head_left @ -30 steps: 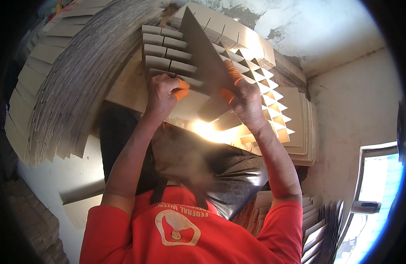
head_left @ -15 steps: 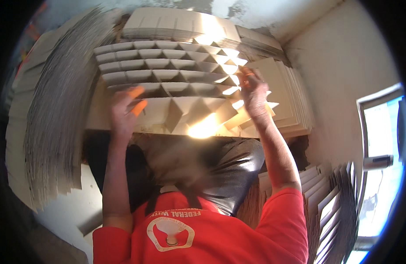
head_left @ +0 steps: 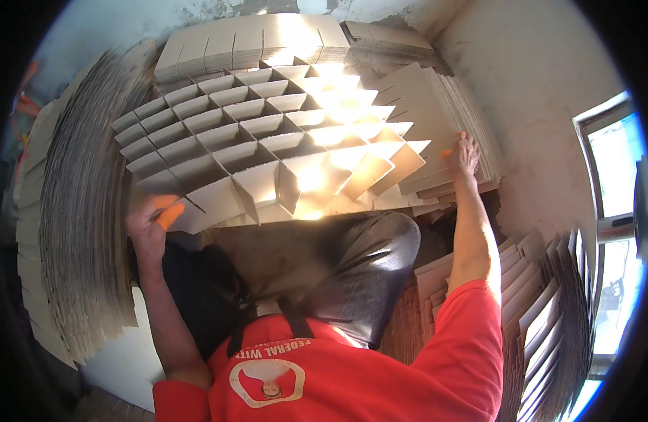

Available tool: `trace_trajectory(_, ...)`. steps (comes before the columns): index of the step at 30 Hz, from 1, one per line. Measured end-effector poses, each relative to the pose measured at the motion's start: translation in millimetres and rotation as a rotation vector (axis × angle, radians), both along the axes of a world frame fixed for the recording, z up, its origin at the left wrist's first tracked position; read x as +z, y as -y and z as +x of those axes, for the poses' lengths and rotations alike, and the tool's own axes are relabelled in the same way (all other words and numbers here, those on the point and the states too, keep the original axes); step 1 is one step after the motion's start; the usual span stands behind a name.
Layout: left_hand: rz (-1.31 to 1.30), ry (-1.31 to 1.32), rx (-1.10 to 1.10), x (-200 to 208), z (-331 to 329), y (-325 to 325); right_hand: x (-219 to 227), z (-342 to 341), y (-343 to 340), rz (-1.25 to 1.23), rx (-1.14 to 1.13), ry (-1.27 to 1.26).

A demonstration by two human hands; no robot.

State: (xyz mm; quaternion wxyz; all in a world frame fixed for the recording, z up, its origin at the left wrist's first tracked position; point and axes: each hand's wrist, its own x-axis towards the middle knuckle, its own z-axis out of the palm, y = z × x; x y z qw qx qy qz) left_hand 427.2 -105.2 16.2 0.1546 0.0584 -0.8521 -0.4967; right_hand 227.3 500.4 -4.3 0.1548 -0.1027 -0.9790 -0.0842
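Note:
A cardboard partition grid [head_left: 218, 133] of interlocked slotted strips stands on the work surface in front of me, tilted across it. My left hand [head_left: 150, 219] is at its near left corner. Orange covers sit on the thumb and a finger, which close together at the end of the front strip; the hand is slightly blurred. To the right of the grid, my right hand [head_left: 465, 156] rests on a stack of flat cardboard sheets [head_left: 426, 119]. Its fingers are stretched out, with an orange cover showing on one digit.
Slotted cardboard pieces [head_left: 250, 46] are piled behind the grid. A tall stack of cardboard [head_left: 85, 183] rises at the left, and more upright sheets [head_left: 528, 302] lean at the lower right. A wall and a window [head_left: 616, 183] bound the right side.
The grid has turned, its left end coming nearer to me, and its cells have spread wider. My left hand moved left and nearer; my right hand left the grid for the sheets at the right.

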Motion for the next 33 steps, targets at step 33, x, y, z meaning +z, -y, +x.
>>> trace_trajectory(33, 0.289, -0.144, 0.106, -14.8, 6.5, 15.7, 219.3, 103.3, 232.0, -1.014, 0.883, -0.279)
